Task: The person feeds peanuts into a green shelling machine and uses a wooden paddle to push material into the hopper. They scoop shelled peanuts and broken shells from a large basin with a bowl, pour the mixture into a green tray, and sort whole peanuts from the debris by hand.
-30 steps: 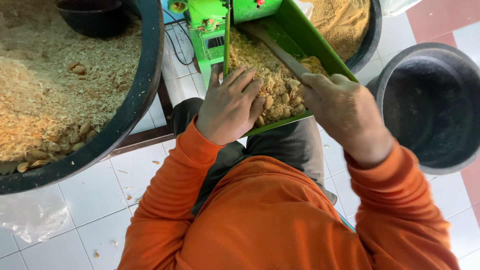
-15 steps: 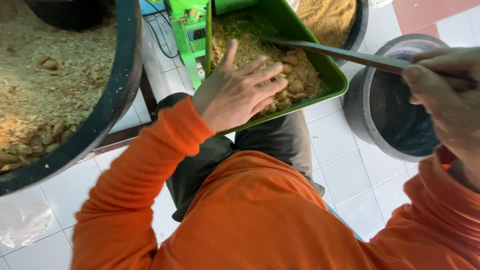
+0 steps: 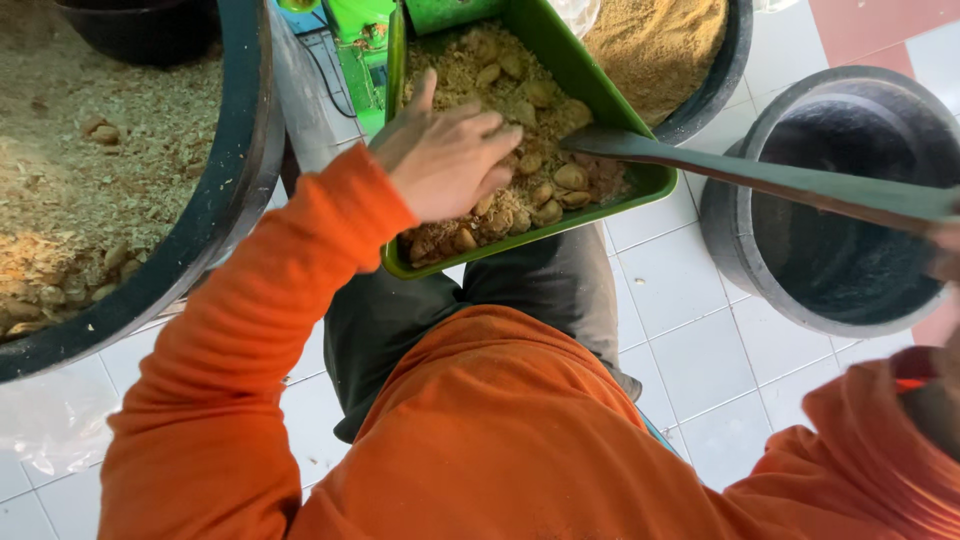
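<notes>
The left hand (image 3: 450, 160) lies palm-down in the green tray (image 3: 600, 90) at the upper centre of the frame. Its fingers are spread and slightly curled, resting on the mix of husk crumbs and pale nuts (image 3: 520, 120); it grips nothing. The tray rests tilted over the lap, its near lip above the dark trousers (image 3: 540, 290).

A long flat green-grey blade (image 3: 760, 180) runs in from the right edge, and its tip touches the nuts at the lower right corner of the tray. The right hand (image 3: 945, 250) shows only as a blurred sliver at the right edge, at the blade's outer end; whether it is closed on the handle cannot be told from this view.

An empty black bucket (image 3: 830, 210) stands on the white tiled floor (image 3: 700, 360) at the right, just beside the tray and under the blade. A large dark tub (image 3: 240, 180) of husks fills the upper left. A second dark tub (image 3: 725, 60) of fine tan meal sits at the upper right, behind the tray.

Hazards, as judged from this position:
- The blade tip lies near the left fingertips (a short slip across the tray would bring them into contact).
- The tray is heaped and sloped toward the lap; a hard push may send nuts over the near lip onto the trousers or floor.
- Nuts swept off the right corner may miss the bucket if the tray shifts.
</notes>
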Demonstrator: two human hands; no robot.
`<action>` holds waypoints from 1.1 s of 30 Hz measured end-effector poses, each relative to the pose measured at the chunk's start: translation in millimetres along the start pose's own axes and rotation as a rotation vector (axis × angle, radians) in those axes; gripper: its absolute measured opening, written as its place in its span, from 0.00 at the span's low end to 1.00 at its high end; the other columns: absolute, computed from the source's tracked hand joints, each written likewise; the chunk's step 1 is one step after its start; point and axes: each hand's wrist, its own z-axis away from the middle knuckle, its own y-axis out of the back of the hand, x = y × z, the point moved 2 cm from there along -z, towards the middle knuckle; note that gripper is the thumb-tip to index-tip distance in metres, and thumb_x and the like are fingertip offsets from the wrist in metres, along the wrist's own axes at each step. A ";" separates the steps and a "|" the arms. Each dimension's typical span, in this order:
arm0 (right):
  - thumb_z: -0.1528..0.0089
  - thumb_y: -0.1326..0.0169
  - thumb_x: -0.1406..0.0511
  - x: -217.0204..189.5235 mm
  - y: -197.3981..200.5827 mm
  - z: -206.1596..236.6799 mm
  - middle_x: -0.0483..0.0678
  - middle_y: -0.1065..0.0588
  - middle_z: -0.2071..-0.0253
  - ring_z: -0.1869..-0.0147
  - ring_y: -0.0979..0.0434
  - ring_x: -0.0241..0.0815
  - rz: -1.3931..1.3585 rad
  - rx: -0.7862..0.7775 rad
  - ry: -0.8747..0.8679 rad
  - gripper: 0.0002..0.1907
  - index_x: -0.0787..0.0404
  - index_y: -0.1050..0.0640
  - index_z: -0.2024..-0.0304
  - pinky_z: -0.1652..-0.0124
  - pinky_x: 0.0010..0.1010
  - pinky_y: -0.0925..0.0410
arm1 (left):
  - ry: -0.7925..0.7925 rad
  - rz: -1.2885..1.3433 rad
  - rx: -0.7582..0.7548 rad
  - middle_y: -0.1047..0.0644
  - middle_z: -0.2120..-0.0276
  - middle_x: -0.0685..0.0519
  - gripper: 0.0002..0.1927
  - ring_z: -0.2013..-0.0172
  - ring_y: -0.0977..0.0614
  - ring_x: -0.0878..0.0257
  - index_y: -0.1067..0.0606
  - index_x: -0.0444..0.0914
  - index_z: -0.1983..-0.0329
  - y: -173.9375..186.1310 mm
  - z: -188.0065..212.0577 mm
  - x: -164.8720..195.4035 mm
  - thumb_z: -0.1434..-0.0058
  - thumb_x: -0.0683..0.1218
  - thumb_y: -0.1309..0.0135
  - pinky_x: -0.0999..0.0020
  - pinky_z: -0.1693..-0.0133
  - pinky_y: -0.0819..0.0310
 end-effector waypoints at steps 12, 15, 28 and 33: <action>0.29 0.36 0.69 -21.6 -61.2 -17.6 0.56 0.22 0.53 0.55 0.18 0.43 0.105 0.162 0.296 0.15 0.65 0.31 0.49 0.56 0.25 0.26 | 0.113 0.098 0.262 0.21 0.49 0.47 0.15 0.48 0.20 0.55 0.24 0.34 0.44 -0.3 48.0 5.8 0.26 0.49 0.49 0.45 0.39 0.35; 0.25 0.39 0.70 -26.3 -61.6 -21.6 0.54 0.23 0.50 0.56 0.20 0.41 -0.081 0.267 0.215 0.13 0.65 0.32 0.47 0.56 0.21 0.26 | 0.105 -0.048 0.329 0.20 0.52 0.48 0.14 0.52 0.22 0.55 0.23 0.33 0.47 -6.7 28.6 -20.5 0.33 0.43 0.47 0.52 0.46 0.33; 0.29 0.40 0.74 -58.1 -42.5 -45.9 0.51 0.24 0.50 0.55 0.21 0.40 0.204 0.110 0.296 0.13 0.66 0.33 0.50 0.58 0.23 0.28 | 0.102 -0.262 -0.078 0.26 0.83 0.54 0.10 0.56 0.26 0.54 0.25 0.43 0.85 -37.6 -35.7 -62.2 0.50 0.39 0.44 0.44 0.52 0.41; 0.29 0.34 0.76 -23.6 -84.4 -45.8 0.54 0.23 0.54 0.58 0.22 0.45 0.231 0.112 0.334 0.16 0.66 0.31 0.53 0.62 0.29 0.28 | 0.213 -0.314 0.070 0.27 0.81 0.53 0.13 0.54 0.27 0.55 0.26 0.42 0.85 -30.9 -19.4 -59.0 0.45 0.41 0.44 0.50 0.51 0.42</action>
